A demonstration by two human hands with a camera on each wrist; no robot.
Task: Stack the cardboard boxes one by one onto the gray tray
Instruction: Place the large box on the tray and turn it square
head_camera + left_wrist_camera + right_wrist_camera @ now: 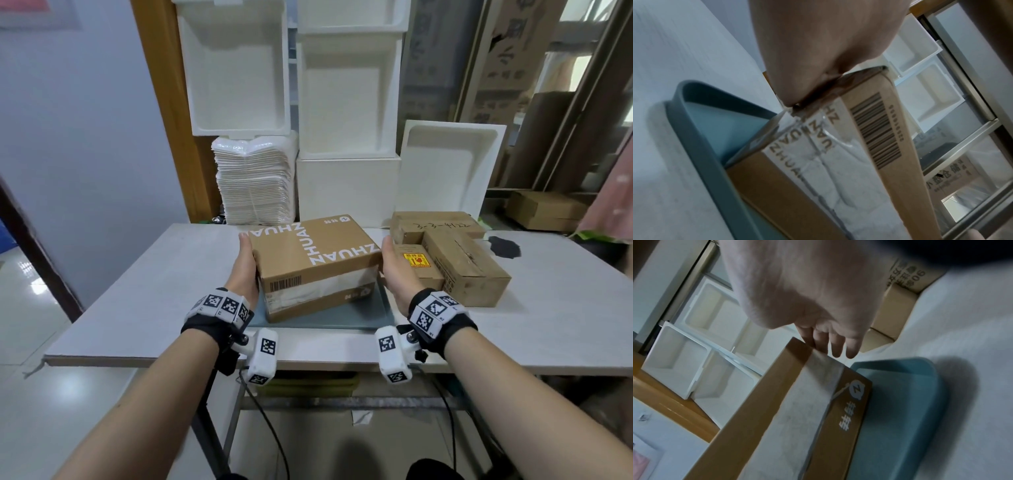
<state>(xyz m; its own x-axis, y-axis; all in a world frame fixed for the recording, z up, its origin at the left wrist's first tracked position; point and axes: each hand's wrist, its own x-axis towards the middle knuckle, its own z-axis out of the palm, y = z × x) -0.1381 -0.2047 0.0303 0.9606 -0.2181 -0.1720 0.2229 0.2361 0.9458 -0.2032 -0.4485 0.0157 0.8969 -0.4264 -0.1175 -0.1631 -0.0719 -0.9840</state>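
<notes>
The printed cardboard box (313,260) is being held between the left hand (245,265) and the right hand (397,270), fingers flat against its 2 short ends. It is resting on the gray tray (382,308), or just above it; contact cannot be told. Its long axis is running across, slightly turned. Other boxes (459,260) are waiting near, on the right.

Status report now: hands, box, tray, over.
Left hand and right hand flat against the printed box ends. Box in the gray tray, skewed. Other boxes wait right of tray, none blocking.
</notes>
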